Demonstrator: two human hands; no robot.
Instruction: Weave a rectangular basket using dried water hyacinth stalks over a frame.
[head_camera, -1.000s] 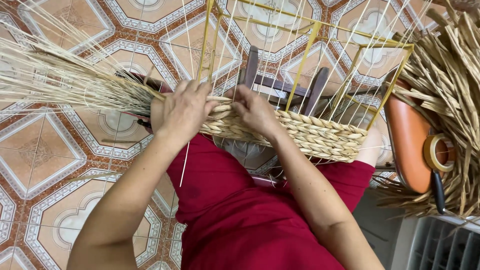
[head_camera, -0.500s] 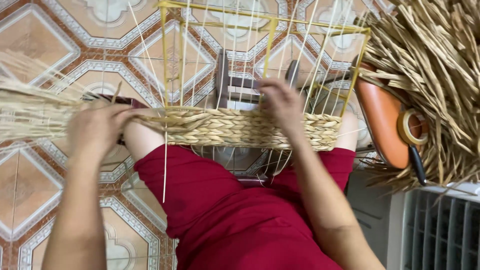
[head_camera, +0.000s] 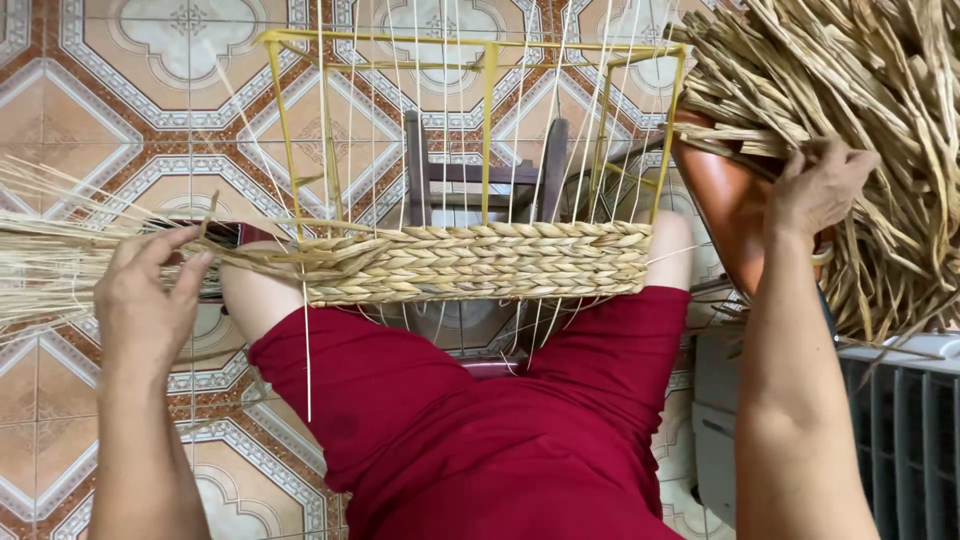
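A yellow wire basket frame (head_camera: 487, 60) rests on my knees, with a band of woven straw braid (head_camera: 480, 262) across its lower part and thin pale strings running up it. My left hand (head_camera: 148, 290) pinches the loose straw strands (head_camera: 60, 262) that trail from the weave's left end. My right hand (head_camera: 815, 185) reaches up to the right and grips stalks in a big pile of dried straw (head_camera: 860, 110). My lap is covered by red cloth (head_camera: 480, 430).
An orange seat-like object (head_camera: 725, 200) sits under the straw pile. A dark wooden stool (head_camera: 480, 175) shows behind the frame. Patterned floor tiles (head_camera: 130, 90) spread left. A grey slatted appliance (head_camera: 900, 430) stands at the lower right.
My right hand left the weave and moved right into the straw pile. My left hand slid further left along the loose strands. The view shifted.
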